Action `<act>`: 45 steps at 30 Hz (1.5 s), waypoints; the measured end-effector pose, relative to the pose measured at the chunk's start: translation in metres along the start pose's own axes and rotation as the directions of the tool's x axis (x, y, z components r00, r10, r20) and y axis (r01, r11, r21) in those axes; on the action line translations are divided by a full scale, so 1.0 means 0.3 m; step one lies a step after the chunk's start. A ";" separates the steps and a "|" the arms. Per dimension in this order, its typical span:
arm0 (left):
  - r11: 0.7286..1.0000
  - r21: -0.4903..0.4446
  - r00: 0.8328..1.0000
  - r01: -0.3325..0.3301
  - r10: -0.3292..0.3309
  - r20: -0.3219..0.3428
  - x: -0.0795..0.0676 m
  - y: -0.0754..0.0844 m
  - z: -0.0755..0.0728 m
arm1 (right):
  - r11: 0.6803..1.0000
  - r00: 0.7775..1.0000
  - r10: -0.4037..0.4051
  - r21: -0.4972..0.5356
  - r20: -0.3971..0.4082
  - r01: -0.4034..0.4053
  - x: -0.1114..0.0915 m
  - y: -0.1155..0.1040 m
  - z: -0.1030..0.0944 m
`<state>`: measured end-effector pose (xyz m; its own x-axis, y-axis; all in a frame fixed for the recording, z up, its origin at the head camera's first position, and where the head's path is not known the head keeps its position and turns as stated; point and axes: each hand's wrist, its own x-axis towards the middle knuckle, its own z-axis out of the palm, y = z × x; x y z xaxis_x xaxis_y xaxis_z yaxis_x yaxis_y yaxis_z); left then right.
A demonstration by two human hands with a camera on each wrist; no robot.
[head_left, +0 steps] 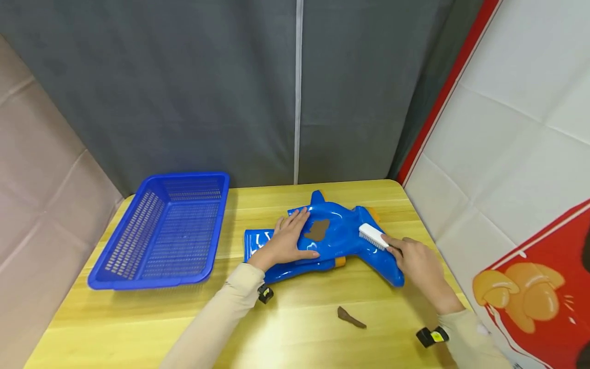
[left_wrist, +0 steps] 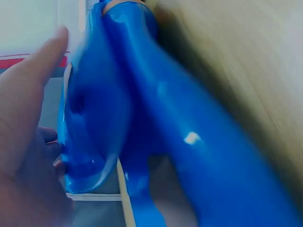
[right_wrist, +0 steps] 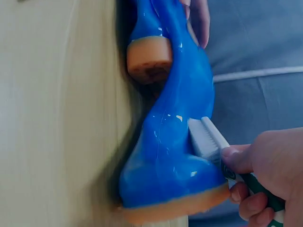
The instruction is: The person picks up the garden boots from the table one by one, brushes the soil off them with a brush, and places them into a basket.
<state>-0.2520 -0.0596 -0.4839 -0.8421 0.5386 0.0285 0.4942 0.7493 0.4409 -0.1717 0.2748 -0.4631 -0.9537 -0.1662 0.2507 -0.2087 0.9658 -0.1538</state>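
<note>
Glossy blue rubber boots with orange soles lie on the wooden table; one boot [head_left: 338, 228] lies on top and another [head_left: 295, 270] is partly beneath it. My left hand [head_left: 287, 243] rests on the upper boot with its fingers extended, beside a brown patch [head_left: 318, 230]. In my right hand [head_left: 417, 262] is a scrubbing brush [head_left: 372, 236] with a white head and a dark green handle. The right wrist view has the bristles [right_wrist: 201, 141] against the blue boot near its foot, above the orange sole [right_wrist: 175, 205]. Fingers and thumb curl round the handle.
A blue plastic basket [head_left: 217, 246] with slotted sides stands left of the boots. Nearer the front of the table [head_left: 295, 333] lies a brown, elongated piece [head_left: 351, 318]. Grey curtain [head_left: 207, 92] hangs behind, and a white and red panel [head_left: 507, 128] borders the right side.
</note>
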 end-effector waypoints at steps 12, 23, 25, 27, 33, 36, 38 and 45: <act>0.971 0.237 0.986 -0.034 0.072 -0.153 -0.002 0.088 0.027 | 0.999 0.999 0.029 -0.019 -0.037 -0.030 0.022 0.024 -0.003; 0.889 0.422 0.911 -0.178 0.311 -0.272 -0.092 0.112 0.053 | 1.000 0.995 0.006 -0.028 -0.101 -0.009 0.003 -0.004 0.025; 0.864 0.452 0.858 -0.222 0.393 -0.330 -0.105 0.122 0.059 | 1.000 0.996 0.006 -0.024 -0.094 -0.009 0.003 -0.003 0.022; 0.852 0.455 0.790 -0.259 0.458 -0.407 -0.109 0.135 0.064 | 1.000 0.996 0.011 -0.019 -0.085 -0.013 0.003 -0.002 0.019; 0.828 0.487 0.641 -0.278 0.538 -0.547 -0.101 0.232 0.062 | 1.000 0.997 0.018 -0.019 -0.071 -0.020 0.009 -0.006 -0.009; 0.826 0.478 0.672 -0.299 0.537 -0.509 -0.110 0.263 0.085 | 1.000 0.999 0.015 -0.012 -0.048 -0.016 0.010 -0.013 -0.024; 0.852 0.425 0.735 -0.306 0.495 -0.464 -0.125 0.262 0.107 | 1.000 1.000 0.010 -0.002 -0.026 -0.010 0.009 -0.022 -0.022; 0.938 0.326 0.871 -0.120 0.257 -0.419 -0.120 0.190 0.136 | 1.000 0.999 0.001 0.006 -0.049 -0.001 0.004 -0.051 -0.017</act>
<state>-0.1845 -0.0206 -0.4964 -0.6967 0.5001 0.5143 0.6351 0.7634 0.1178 -0.1685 0.2609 -0.4557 -0.9423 -0.1551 0.2966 -0.2092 0.9647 -0.1601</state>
